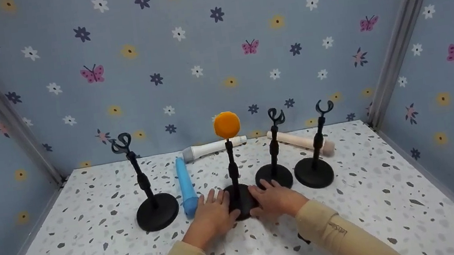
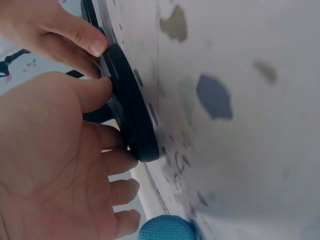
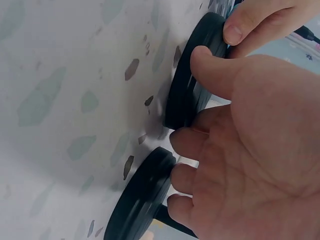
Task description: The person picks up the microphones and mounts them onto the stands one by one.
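Observation:
A black microphone stand [image 1: 232,166] with a round base stands upright in the middle, an orange microphone [image 1: 226,125] showing as a round orange disc at its top. My left hand [image 1: 214,214] holds the left edge of this base [image 2: 132,110], thumb at the front and fingers along the side. On the right edge of the same base, my right hand [image 1: 278,199] grips with thumb and index finger. Its other fingers reach toward a second stand's base [image 3: 137,195]. Beside my left hand lies a blue microphone [image 1: 186,187].
Black stands with bare clips stand at the left [image 1: 144,184], right of centre [image 1: 273,154] and far right [image 1: 318,146]. Behind them lie a white microphone [image 1: 212,148] and a pale pink microphone [image 1: 299,141]. A flowered wall [image 1: 199,52] closes the speckled table's back.

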Action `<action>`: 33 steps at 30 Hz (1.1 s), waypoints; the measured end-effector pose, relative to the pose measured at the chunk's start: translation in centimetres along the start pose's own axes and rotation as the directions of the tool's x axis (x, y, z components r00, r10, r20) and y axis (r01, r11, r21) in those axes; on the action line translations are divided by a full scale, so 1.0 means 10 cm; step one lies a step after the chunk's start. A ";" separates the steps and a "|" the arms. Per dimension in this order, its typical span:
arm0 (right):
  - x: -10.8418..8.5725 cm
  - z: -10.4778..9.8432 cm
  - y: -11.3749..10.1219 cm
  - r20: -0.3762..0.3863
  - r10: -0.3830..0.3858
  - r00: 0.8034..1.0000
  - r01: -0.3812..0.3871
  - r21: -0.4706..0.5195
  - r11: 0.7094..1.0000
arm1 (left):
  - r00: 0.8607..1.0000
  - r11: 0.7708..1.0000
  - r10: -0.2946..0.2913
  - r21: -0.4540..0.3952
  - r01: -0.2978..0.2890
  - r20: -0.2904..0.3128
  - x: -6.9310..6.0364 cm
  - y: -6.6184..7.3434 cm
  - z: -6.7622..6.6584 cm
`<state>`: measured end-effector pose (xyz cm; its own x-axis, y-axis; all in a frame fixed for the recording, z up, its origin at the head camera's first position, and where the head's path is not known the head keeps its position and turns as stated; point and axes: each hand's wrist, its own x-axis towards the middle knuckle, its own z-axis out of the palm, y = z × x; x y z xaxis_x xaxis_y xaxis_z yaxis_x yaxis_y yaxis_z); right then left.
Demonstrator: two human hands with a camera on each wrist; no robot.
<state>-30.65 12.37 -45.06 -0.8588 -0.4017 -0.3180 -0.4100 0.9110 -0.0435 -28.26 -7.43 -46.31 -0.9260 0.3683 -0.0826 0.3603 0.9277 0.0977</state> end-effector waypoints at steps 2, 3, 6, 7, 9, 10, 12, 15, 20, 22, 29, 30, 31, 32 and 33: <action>0.05 -0.02 0.00 -0.005 0.000 1.000 0.000 0.010 1.000 | 1.000 1.000 -0.018 0.010 0.018 0.009 0.04 -0.02 -0.04; 0.08 -0.02 0.00 -0.008 0.001 1.000 -0.001 0.015 1.000 | 1.000 0.999 -0.026 0.018 0.026 0.014 0.05 -0.04 -0.05; 0.15 -0.04 0.00 -0.007 0.002 1.000 -0.002 0.031 1.000 | 0.998 0.998 -0.050 0.031 0.049 0.037 0.11 -0.08 -0.09; 0.17 -0.05 0.00 -0.005 0.002 1.000 -0.002 0.046 0.999 | 0.997 0.998 -0.059 0.029 0.057 0.043 0.12 -0.09 -0.10; 0.22 -0.06 0.01 -0.001 0.007 1.000 -0.006 0.077 0.997 | 0.996 0.997 -0.074 0.021 0.073 0.048 0.15 -0.10 -0.13; 0.24 -0.06 0.01 -0.001 0.006 1.000 -0.006 0.092 0.996 | 0.995 0.997 -0.082 0.012 0.082 0.049 0.17 -0.11 -0.14; 0.30 -0.06 0.02 -0.003 0.003 1.000 -0.003 0.122 0.993 | 0.994 0.995 -0.100 -0.003 0.100 0.048 0.20 -0.12 -0.15; 0.38 -0.07 0.03 -0.018 -0.002 1.000 0.005 0.141 0.990 | 0.990 0.991 -0.132 -0.014 0.133 0.051 0.25 -0.15 -0.18; 0.50 -0.08 0.04 -0.048 -0.039 0.998 0.044 0.124 0.991 | 0.982 0.984 -0.177 0.000 0.178 0.057 0.33 -0.19 -0.23; 0.54 -0.09 0.03 -0.059 -0.046 0.997 0.053 0.119 0.992 | 0.981 0.982 -0.188 0.003 0.188 0.048 0.35 -0.20 -0.23; 0.55 -0.07 0.01 -0.045 -0.041 0.998 0.047 0.124 0.991 | 0.979 0.980 -0.199 -0.007 0.199 0.053 0.34 -0.21 -0.20; 0.56 -0.07 0.01 -0.043 -0.042 0.998 0.047 0.123 0.991 | 0.978 0.979 -0.201 -0.008 0.201 0.056 0.34 -0.21 -0.19; 0.56 -0.07 0.00 -0.042 -0.041 0.998 0.046 0.123 0.991 | 0.977 0.979 -0.204 -0.007 0.204 0.055 0.34 -0.22 -0.19; 0.56 -0.07 0.00 -0.043 -0.041 0.998 0.046 0.124 0.991 | 0.977 0.978 -0.206 -0.004 0.207 0.053 0.34 -0.23 -0.18; 0.57 -0.07 -0.01 -0.046 -0.043 0.998 0.048 0.122 0.991 | 0.977 0.978 -0.207 -0.005 0.208 0.044 0.34 -0.24 -0.19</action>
<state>-35.73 9.96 -46.17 -0.8537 -0.4443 -0.2718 -0.4105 0.8951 -0.1738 -32.44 -8.50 -44.97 -0.9747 0.1703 -0.1450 0.1595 0.9837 0.0830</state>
